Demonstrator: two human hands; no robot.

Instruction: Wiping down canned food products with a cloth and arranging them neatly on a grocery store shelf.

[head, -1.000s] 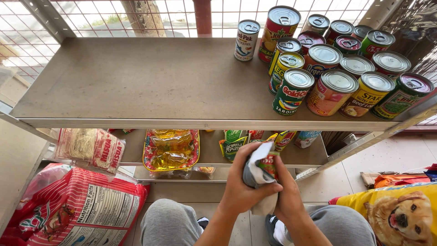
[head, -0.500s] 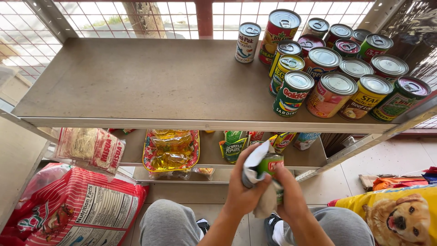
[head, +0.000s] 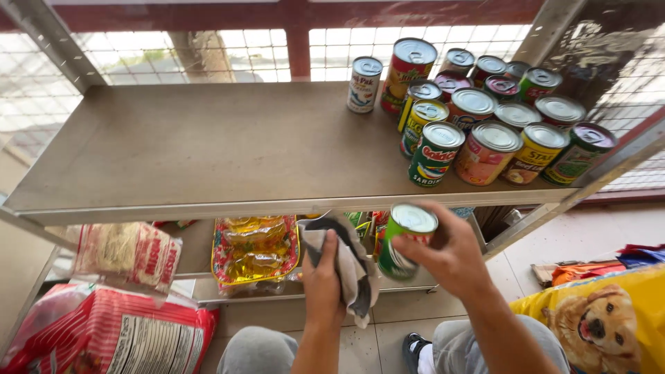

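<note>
Far left, on the floor: a red sack, with a noodle pack above it on the lower shelf. Next along, a bag of oil in the same row. At centre, left hand closed around a grey rag, fingers wrapped tight, just beside the can. Right hand clamped on that green can, lid up, long axis tilted a little toward the rag (hands close together, not touching). Directly above, the front edge of the top shelf, bare on its left and middle, packed at right with a cluster of cans. Far right, low down: a yellow pet-food bag.
</note>
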